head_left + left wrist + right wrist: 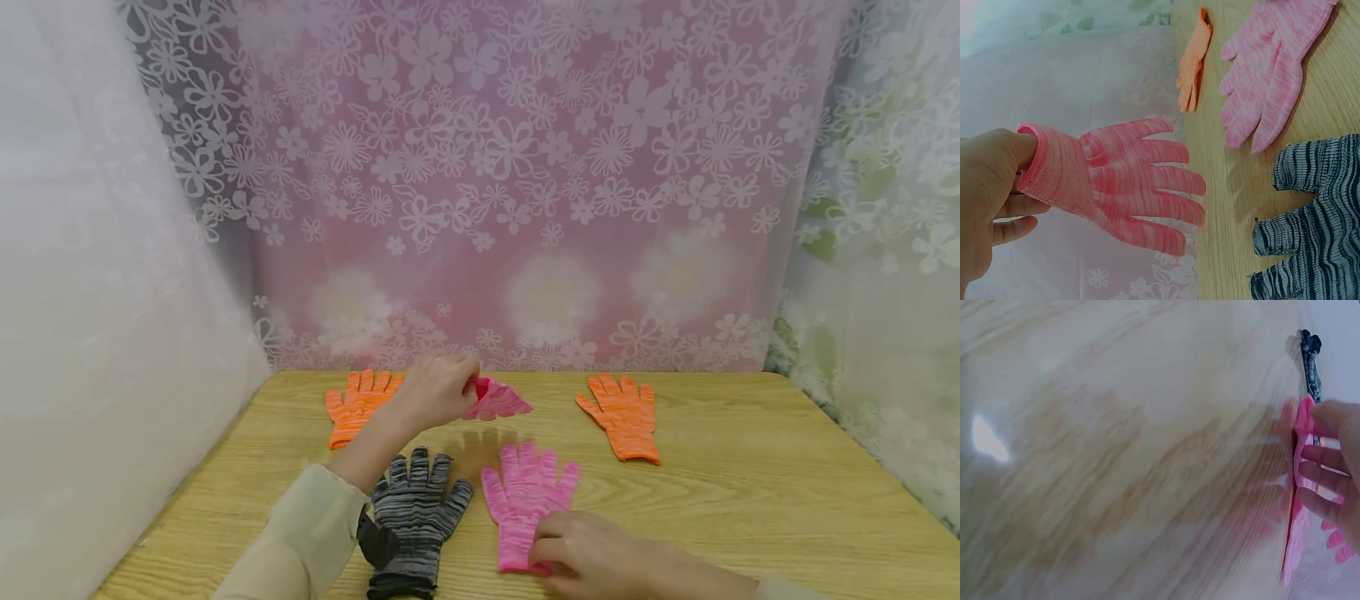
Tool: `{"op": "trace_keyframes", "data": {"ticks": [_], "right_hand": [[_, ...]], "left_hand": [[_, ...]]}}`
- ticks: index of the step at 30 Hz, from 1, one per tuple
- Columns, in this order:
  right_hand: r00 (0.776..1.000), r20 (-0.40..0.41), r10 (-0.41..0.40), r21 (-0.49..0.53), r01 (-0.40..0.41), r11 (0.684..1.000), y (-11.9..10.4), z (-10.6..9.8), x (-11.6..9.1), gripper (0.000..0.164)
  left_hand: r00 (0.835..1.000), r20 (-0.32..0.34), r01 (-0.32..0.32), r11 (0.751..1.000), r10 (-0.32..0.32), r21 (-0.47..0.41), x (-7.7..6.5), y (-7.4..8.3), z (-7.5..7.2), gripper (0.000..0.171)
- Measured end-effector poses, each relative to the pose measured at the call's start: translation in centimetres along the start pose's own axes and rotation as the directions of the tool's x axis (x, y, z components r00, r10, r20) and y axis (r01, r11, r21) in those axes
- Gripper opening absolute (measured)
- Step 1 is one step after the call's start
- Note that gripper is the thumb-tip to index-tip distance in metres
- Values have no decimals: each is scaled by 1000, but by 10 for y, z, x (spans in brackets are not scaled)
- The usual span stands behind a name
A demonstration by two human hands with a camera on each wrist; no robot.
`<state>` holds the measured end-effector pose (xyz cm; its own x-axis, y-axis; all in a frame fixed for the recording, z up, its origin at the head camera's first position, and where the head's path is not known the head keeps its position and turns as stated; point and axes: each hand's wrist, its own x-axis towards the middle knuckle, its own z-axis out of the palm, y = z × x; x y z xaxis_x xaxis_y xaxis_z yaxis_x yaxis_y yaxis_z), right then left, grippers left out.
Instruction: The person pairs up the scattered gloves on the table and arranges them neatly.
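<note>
My left hand is raised above the back of the table and grips a pink knitted glove by its cuff. In the left wrist view the thumb goes inside the cuff opening, and the glove's fingers point away from the hand. A second pink glove lies palm-flat at the front middle, fingers toward the back. My right hand pinches this glove's cuff at its right corner; the right wrist view shows the cuff bunched at the thumb, with the other fingers along the glove.
A grey and black striped glove lies left of the second pink glove, under the left forearm. One orange glove is at the back left, partly behind the left arm; another orange glove is at the back right. Flowered curtains enclose the wooden table.
</note>
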<state>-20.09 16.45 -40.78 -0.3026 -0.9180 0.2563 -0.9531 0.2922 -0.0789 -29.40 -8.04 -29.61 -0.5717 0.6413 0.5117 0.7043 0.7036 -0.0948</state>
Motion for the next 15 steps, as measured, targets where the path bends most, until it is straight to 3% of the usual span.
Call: {"op": "trace_keyframes", "data": {"ticks": [11, 15], "right_hand": [[996, 21, -86, 88, 83, 993, 2, -2, -15, 22], [995, 32, -92, 67, 90, 994, 1, -3, -19, 25]], "left_hand": [[997, -23, -76, 995, 77, 62, 2, 9, 4, 3], [992, -45, -111, 989, 116, 102, 3, 13, 7, 3]]}}
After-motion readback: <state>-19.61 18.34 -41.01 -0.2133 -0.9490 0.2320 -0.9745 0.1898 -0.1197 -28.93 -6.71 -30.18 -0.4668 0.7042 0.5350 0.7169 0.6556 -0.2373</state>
